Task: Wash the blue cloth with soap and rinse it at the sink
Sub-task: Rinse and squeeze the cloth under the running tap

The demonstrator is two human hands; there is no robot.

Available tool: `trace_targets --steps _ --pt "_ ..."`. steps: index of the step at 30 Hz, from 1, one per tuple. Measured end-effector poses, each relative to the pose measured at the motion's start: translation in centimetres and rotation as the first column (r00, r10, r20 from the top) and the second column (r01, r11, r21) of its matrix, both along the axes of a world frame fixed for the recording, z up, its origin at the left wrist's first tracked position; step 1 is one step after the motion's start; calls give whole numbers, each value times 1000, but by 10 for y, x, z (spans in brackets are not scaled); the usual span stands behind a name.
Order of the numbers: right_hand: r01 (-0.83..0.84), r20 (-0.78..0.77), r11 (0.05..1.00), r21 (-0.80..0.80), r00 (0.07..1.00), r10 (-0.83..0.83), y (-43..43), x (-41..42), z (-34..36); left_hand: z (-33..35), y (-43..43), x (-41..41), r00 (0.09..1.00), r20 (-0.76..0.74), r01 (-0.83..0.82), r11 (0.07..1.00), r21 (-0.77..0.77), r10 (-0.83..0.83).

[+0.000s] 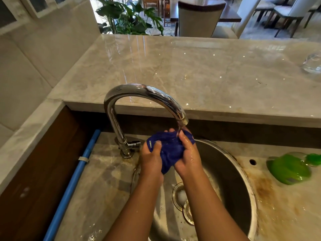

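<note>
Blue cloth [171,150] bunched under faucet [139,91] spout, above sink [225,171] basin. Left hand [152,159] and right hand [188,157] both clench it, wet. Foam sits in drain [180,195]. Green bottle [289,169] of green liquid lies right of the sink, label unreadable. Clear glass [312,63] on upper counter.

Cloth [171,151] between left hand [150,160], right hand [189,158], under faucet [139,91], above sink [234,180]; bottle [288,169] perhaps lying rightward.

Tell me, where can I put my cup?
Bare: the marble counter behind the faucet, up to the glass; the ledge between faucet and blue pipe. Crowded: the sink, where left hand and right hand grip the blue cloth.
</note>
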State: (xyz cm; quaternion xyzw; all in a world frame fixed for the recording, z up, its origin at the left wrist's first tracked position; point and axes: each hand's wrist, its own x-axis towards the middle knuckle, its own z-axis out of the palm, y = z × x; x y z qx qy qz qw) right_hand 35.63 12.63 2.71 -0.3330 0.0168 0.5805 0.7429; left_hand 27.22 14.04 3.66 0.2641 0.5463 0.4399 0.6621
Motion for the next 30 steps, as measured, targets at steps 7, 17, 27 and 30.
trace_targets --steps 7,17,27,30 --pt "109 484 989 -98 874 -49 -5 -24 14 10 8 20 999 -26 36 998 51 -34" --pt "230 649 934 -274 761 3 -1 -13 18 14 -4 31 979 -190 75 997 16 -71" --pt "203 574 903 -378 817 56 3 -17 20 10 -5 23 951 -294 121 991 62 -97" --pt "168 458 910 -379 889 27 3 -20 17 12 -5 19 950 -297 133 986 99 -99"
